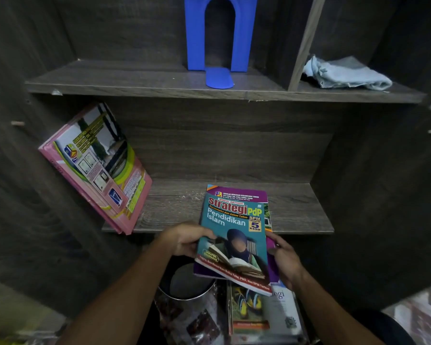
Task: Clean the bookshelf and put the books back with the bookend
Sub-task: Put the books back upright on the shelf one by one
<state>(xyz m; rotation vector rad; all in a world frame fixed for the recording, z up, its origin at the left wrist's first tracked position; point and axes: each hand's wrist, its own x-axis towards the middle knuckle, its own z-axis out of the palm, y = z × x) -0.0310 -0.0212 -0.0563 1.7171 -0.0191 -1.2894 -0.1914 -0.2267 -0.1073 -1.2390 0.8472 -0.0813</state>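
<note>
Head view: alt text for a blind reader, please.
Left hand and right hand hold a teal workbook over the lower shelf, where pink books lean at the left. A blue bookend and a cloth sit on the upper shelf.

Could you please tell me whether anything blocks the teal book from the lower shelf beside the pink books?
Nothing visible does: the teal book, gripped by the left hand and right hand, overhangs the lower shelf; the pink books lean to its left.
</note>
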